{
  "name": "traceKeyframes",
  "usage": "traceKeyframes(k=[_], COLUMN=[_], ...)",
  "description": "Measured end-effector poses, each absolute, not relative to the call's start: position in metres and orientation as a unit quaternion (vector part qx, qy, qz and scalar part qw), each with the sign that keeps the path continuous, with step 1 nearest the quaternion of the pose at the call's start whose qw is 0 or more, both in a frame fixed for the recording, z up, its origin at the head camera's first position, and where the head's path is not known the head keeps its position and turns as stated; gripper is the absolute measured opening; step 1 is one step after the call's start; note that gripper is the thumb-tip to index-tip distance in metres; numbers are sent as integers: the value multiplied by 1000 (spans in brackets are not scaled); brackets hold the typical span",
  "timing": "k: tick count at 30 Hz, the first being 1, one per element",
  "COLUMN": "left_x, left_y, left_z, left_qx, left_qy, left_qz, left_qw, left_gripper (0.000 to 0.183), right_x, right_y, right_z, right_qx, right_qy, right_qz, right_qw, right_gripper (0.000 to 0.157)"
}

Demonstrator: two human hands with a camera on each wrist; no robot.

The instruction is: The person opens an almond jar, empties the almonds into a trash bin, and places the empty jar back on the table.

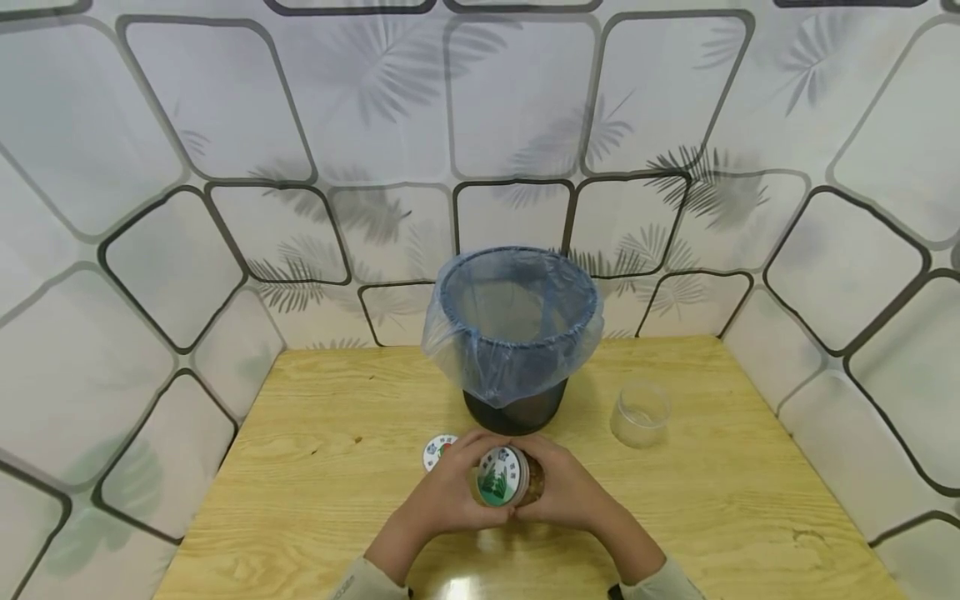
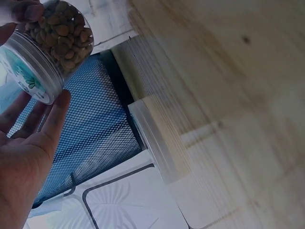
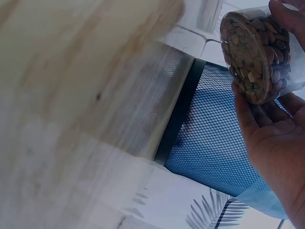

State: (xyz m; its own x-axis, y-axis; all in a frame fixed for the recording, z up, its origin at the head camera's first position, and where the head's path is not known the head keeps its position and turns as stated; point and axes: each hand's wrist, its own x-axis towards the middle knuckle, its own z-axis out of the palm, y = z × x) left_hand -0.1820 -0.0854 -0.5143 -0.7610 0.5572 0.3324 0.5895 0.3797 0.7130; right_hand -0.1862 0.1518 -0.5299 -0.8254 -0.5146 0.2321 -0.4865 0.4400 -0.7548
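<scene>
A clear jar [image 1: 535, 479] of small brown beans or kernels is held tilted above the table, its lid [image 1: 498, 477] facing up and left. The lid has a white and green label with leaves. My left hand [image 1: 450, 492] grips the lid end, with the thumb on one side and fingers on the other in the left wrist view. Round the jar's body my right hand [image 1: 567, 492] curls, near the base full of brown pieces [image 3: 252, 57]. Another round lid [image 1: 437, 450], white with a red picture, lies on the table beside my left hand, partly hidden by it.
Behind my hands stands a black mesh bin [image 1: 517, 408] with a bluish plastic bag [image 1: 502, 367] over its rim. An uncovered clear container [image 1: 640, 417] stands on the wooden table [image 1: 720, 475] at the right. Patterned walls [image 1: 390, 150] enclose the table's back and sides.
</scene>
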Motion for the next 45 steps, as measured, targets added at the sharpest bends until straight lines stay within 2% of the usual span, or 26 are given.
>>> traceKeyframes(k=[21,30,45], left_x=[-180,-181,-180], left_y=[-83,-80,-78], left_z=[-513,-518,-519], left_qx=[-300,-273,-223], left_qy=[-849,-854,-870], left_qz=[-434,-442,-439], left_qw=[12,40,19], left_gripper=[71,64,59], right_x=[-185,-185,-183], right_y=[151,148,146], right_z=[-530,-535,-532], right_qx=[-288,-302,-297], right_qy=[854,860,874], right_qz=[-431,-411,-385], right_qw=[31,5,1], right_gripper=[87,83,83])
